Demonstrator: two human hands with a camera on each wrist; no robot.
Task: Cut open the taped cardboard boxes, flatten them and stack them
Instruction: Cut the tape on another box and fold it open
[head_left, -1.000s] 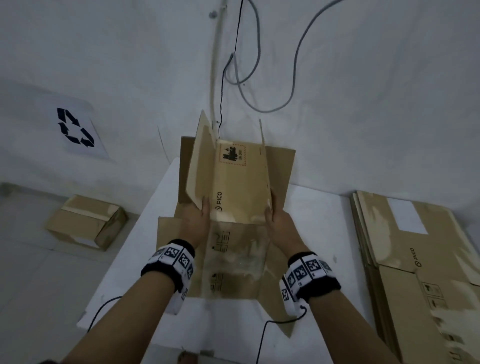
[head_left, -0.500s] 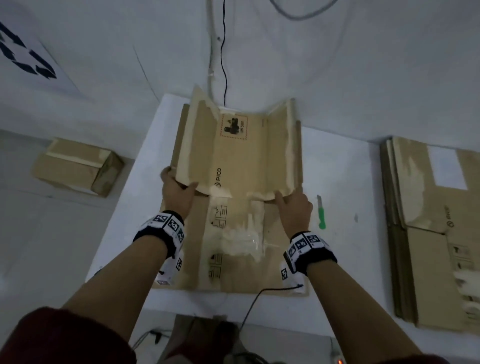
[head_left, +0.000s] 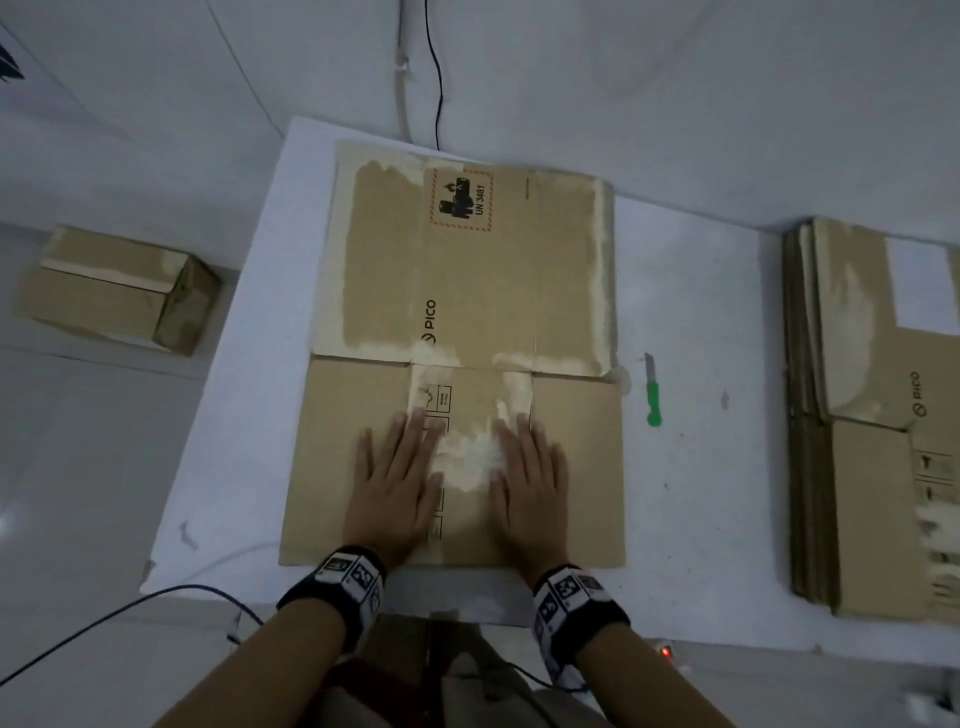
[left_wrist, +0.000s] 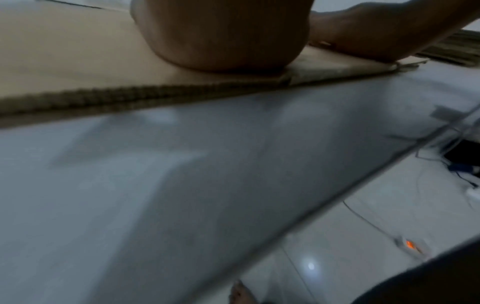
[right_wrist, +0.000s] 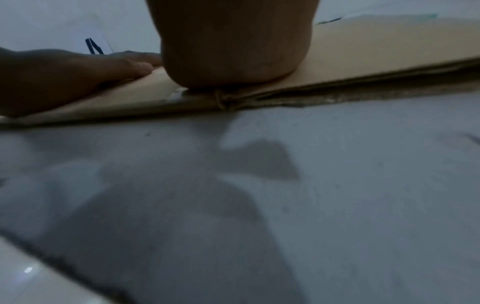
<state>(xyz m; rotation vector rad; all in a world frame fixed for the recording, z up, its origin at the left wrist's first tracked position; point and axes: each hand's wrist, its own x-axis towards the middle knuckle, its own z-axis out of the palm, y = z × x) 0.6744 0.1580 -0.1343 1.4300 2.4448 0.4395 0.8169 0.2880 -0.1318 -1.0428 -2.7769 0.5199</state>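
Note:
A brown cardboard box (head_left: 467, 291) printed PICO lies flattened on the white table (head_left: 691, 467). Both hands press flat on its near half, side by side. My left hand (head_left: 400, 478) has straight, spread fingers, and so has my right hand (head_left: 527, 478). In the left wrist view the heel of my left hand (left_wrist: 223, 37) sits on the cardboard (left_wrist: 78, 65) near its front edge. The right wrist view shows my right palm (right_wrist: 233, 45) on the cardboard (right_wrist: 376, 47) too. A stack of flattened boxes (head_left: 878, 415) lies at the table's right end.
A green-handled knife (head_left: 652, 392) lies on the table just right of the box. A taped box (head_left: 114, 288) sits on the floor to the left. Cables run down the wall behind the table and across the floor at lower left.
The box's raised far flaps have been laid down flat. Both hands let go of the flap edges and moved nearer, onto the near half, palms down.

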